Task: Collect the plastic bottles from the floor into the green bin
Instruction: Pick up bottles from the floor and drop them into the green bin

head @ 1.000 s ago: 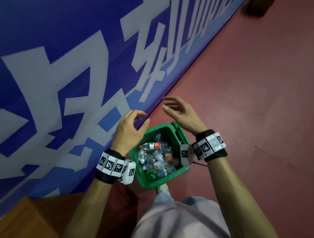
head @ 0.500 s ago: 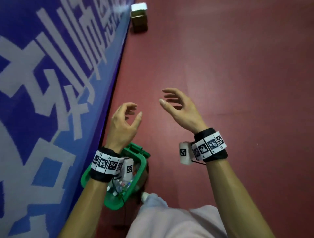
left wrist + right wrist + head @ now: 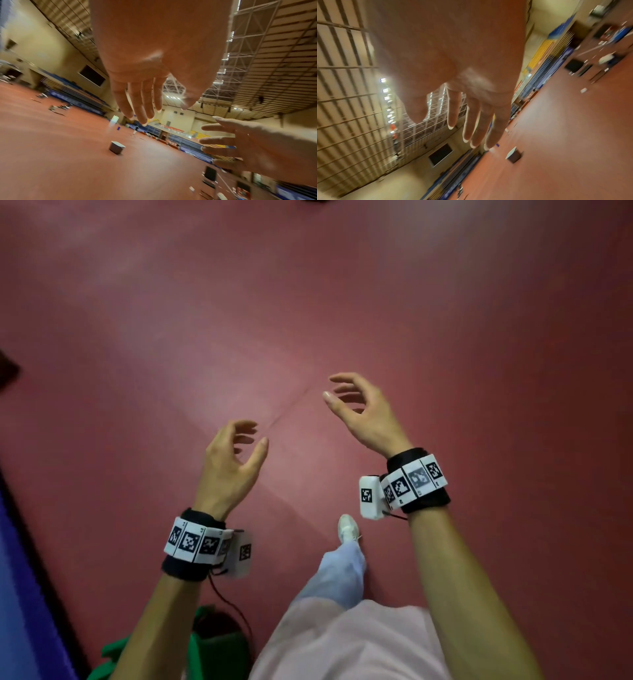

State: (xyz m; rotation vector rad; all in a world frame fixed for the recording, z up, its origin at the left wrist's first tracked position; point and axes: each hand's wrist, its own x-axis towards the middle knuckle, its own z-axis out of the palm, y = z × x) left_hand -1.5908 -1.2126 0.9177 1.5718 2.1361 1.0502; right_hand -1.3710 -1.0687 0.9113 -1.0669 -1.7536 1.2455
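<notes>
Green bin [image 3: 219, 648] now behind left forearm, seemingly | both hands loosely spread, holding nothing

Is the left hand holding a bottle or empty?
Empty. The left hand hangs above the red floor with fingers loosely curled around nothing.

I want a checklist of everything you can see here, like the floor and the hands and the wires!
Surface: red floor, with a seam line.
Job's things: green bin at the bottom edge, partly behind the left forearm; no bottles seen.
Clutter: small grey box standing farther off on the floor.
Grippers: left hand and right hand both raised, fingers loosely curled, holding nothing.
Cables: thin red wire hanging from the left wristband.
Surroundings: blue barrier at left; sports hall with seating.
</notes>
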